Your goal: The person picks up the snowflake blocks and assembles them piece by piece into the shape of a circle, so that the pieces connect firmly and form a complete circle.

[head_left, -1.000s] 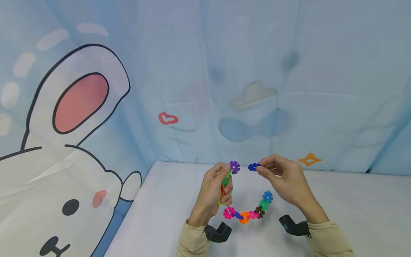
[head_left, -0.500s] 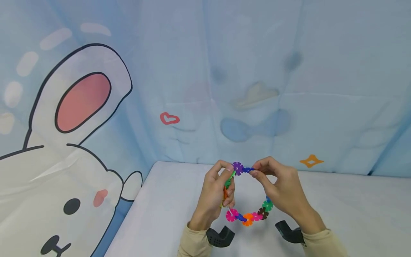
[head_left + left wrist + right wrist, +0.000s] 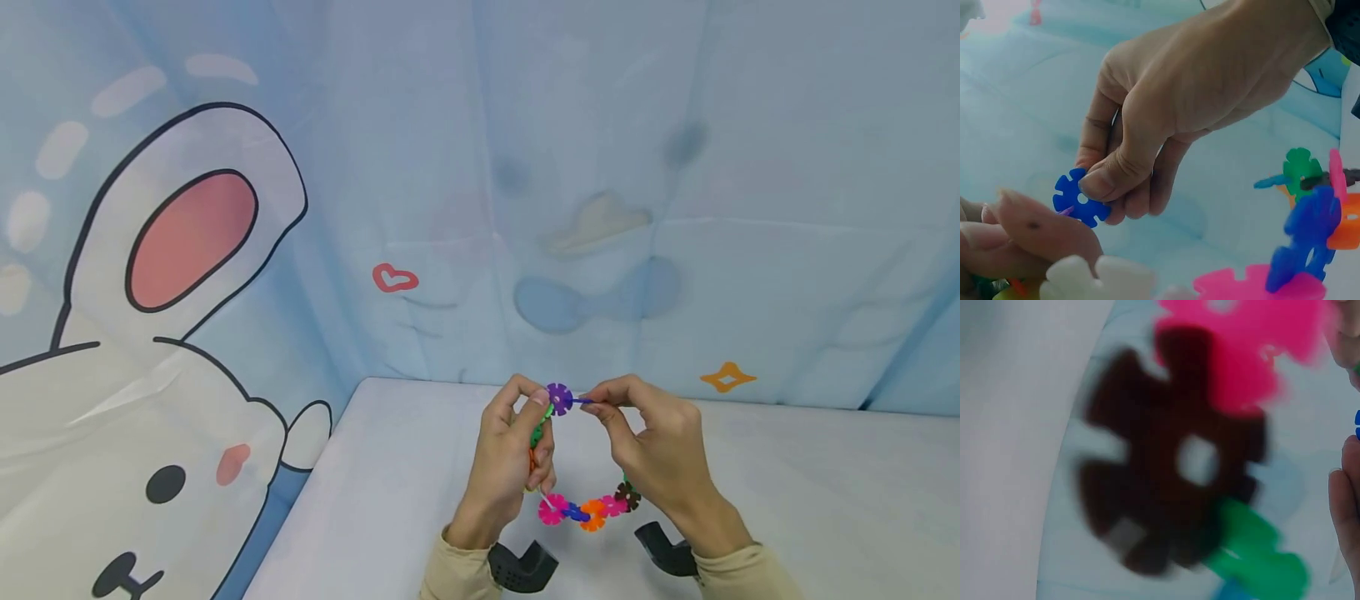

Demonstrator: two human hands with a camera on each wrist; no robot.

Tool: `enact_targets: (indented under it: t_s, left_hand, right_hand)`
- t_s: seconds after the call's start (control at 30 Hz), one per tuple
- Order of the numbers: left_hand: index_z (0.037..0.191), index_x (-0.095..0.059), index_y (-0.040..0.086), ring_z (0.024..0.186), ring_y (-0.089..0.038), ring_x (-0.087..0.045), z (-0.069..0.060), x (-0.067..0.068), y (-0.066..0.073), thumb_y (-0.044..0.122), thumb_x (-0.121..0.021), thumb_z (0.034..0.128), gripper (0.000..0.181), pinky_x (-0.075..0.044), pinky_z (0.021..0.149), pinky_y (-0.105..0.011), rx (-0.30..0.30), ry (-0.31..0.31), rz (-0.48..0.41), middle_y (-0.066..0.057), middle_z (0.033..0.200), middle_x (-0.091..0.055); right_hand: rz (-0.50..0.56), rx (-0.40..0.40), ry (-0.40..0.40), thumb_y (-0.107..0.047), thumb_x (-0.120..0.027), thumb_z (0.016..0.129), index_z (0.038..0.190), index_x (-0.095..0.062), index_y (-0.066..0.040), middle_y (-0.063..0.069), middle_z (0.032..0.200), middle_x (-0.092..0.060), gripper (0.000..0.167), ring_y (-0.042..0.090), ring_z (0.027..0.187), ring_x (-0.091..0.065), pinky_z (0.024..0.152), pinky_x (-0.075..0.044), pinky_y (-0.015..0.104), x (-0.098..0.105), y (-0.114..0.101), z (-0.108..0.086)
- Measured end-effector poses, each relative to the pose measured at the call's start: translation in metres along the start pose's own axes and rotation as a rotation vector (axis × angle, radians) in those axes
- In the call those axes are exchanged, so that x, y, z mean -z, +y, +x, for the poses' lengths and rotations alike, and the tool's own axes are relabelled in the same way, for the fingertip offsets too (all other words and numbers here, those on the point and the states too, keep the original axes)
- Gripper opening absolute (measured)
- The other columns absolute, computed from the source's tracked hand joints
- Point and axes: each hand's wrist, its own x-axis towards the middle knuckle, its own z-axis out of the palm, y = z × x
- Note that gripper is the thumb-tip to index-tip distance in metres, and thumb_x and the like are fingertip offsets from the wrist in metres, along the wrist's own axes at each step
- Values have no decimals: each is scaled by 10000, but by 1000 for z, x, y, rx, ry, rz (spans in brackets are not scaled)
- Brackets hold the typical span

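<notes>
My left hand (image 3: 506, 458) holds a chain of slotted plastic snowflake discs, with a purple disc (image 3: 558, 399) standing out past its thumb and index finger. Thumb and fingers of my right hand (image 3: 667, 458) pinch a dark blue disc (image 3: 582, 401), whose edge meets the purple one. In the left wrist view that blue disc (image 3: 1067, 199) faces the camera, a sliver of purple at its slot. Below the hands the chain curves right through a pink disc (image 3: 552, 509), an orange disc (image 3: 592, 517) and a brown disc (image 3: 628, 497). Its far end is hidden behind my right hand.
A white-covered table (image 3: 397, 467) lies under the hands. Behind it hangs a light blue printed cloth (image 3: 450, 167), with a rabbit drawing (image 3: 187, 417) on the left. Black mounts (image 3: 522, 568) sit at both wrists.
My right hand has moved left, bringing the blue disc from apart to against the purple disc. The blue disc has turned edge-on. The hanging chain has shifted slightly right and down.
</notes>
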Motion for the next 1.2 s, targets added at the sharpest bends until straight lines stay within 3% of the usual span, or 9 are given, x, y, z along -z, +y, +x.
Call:
enact_targets:
  t_s: [0.1, 0.33, 0.47, 0.57, 0.7, 0.87, 0.97, 1.07, 1.2]
  left_hand:
    - [1022, -478, 129, 348, -74, -311, 0, 0, 0, 270, -480, 1137, 182, -404, 367, -228, -6, -10, -13, 28, 550, -368]
    - [1014, -472, 146, 344, -61, -315, -1, 0, -1, 269, -476, 1139, 175, -400, 365, -218, -30, -20, -46, 36, 547, -363]
    - [1017, -479, 167, 342, -58, -326, -1, 0, -1, 265, -481, 1137, 155, -412, 372, -208, -69, -9, -110, 48, 536, -375]
    - [1011, -475, 173, 342, -66, -321, 0, 1, 0, 261, -466, 1141, 158, -417, 375, -201, -118, 20, -162, 56, 542, -378]
    - [991, -456, 167, 348, -71, -309, -1, 5, 3, 257, -444, 1147, 180, -408, 371, -195, -185, 75, -215, 60, 559, -363]
    - [998, -448, 174, 361, -79, -306, -2, 10, 7, 259, -412, 1155, 182, -391, 371, -177, -260, 115, -270, 58, 579, -360]
    - [1001, -442, 168, 370, -73, -319, -2, 11, 10, 256, -402, 1158, 184, -403, 383, -164, -298, 130, -290, 56, 596, -367]
    - [999, -439, 162, 379, -68, -346, -3, 12, 12, 273, -414, 1157, 195, -439, 405, -165, -301, 141, -295, 52, 609, -377]
    - [1009, -453, 160, 412, -74, -398, -3, 13, 13, 304, -433, 1150, 202, -513, 461, -196, -266, 166, -262, 46, 634, -407]
  right_hand:
    - [-7, -7, -3, 51, -807, 873, 899, -727, -18, 74, 826, -790, 109, 216, 757, -789, 765, -594, 144, -1, -1, -1]
    - [44, -18, -4, 144, -898, 698, 910, -750, -64, 50, 819, -793, 332, 109, 762, -781, 818, -562, 82, 1, -3, 4]
    - [92, -80, -71, 85, -920, 723, 1103, -759, -76, 31, 964, -811, 443, -32, 910, -752, 890, -551, 82, 12, -1, 8]
    - [107, -190, -107, 36, -888, 807, 1282, -698, -58, 38, 1104, -800, 520, -74, 1032, -713, 959, -515, 68, 24, 4, 9]
    - [158, -415, -164, -105, -695, 1033, 1405, -581, -41, 54, 1225, -772, 394, -85, 1083, -685, 957, -498, 50, 40, 15, 9]
    - [371, -695, -400, -365, -356, 1169, 1451, -386, -15, 187, 1374, -682, 450, -4, 1116, -685, 951, -518, 112, 44, 22, 9]
    - [544, -807, -485, -441, -276, 1167, 1355, -326, -34, 136, 1390, -683, 451, 68, 1141, -696, 963, -528, 200, 34, 17, 10]
    - [721, -860, -444, -461, -279, 1164, 1223, -314, -52, 26, 1338, -731, 414, 139, 1183, -716, 984, -574, 274, 21, 4, 10]
    - [856, -892, -307, -409, -336, 1166, 1232, -358, -35, -57, 1254, -744, 381, 190, 1136, -724, 964, -615, 295, 9, -12, 7]
